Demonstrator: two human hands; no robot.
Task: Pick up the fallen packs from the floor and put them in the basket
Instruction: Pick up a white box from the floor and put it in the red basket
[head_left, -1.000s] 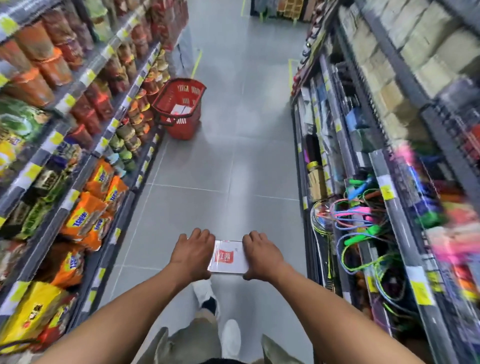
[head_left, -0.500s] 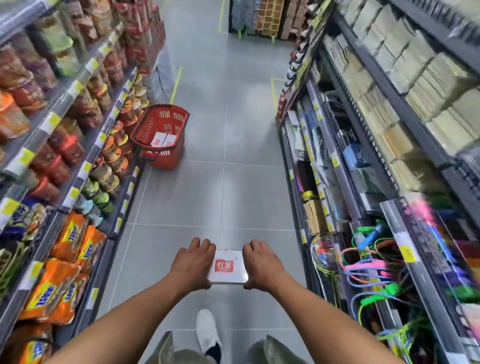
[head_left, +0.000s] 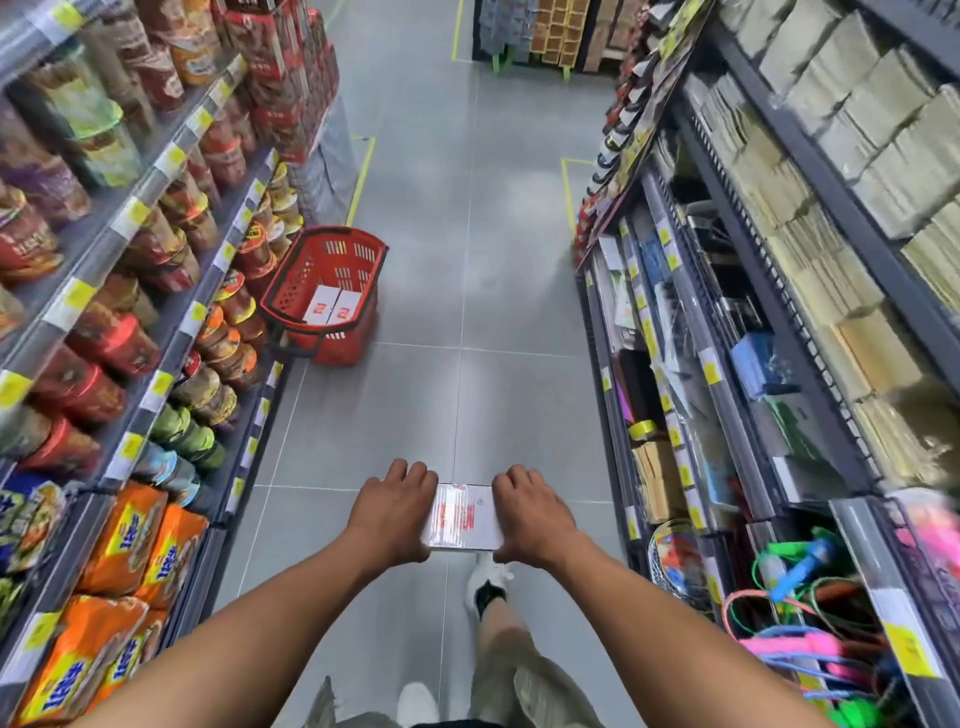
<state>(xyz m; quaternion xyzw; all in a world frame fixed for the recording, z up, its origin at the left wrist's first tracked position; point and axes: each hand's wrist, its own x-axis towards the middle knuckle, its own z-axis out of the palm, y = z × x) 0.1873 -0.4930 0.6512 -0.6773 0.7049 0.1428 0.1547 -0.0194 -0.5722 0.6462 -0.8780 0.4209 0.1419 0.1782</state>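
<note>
A flat white pack with a red label (head_left: 462, 517) is carried above the aisle floor between both hands. My left hand (head_left: 392, 512) grips its left edge and my right hand (head_left: 532, 514) grips its right edge, fingers curled over the far side. Ahead on the left, a red shopping basket (head_left: 291, 283) stands on the floor against the shelf. Two white packs with red labels (head_left: 332, 306) lie side by side on its bottom.
Shelves of cup noodles (head_left: 223, 332) and orange snack bags (head_left: 130, 561) line the left. Stationery and skipping ropes (head_left: 789, 613) fill the right shelves. Grey tiled floor (head_left: 467, 260) runs between them. My feet in white shoes (head_left: 485, 582) show below the pack.
I have walked forward along the aisle with the pack held in both hands. The basket now appears closer and lower in view.
</note>
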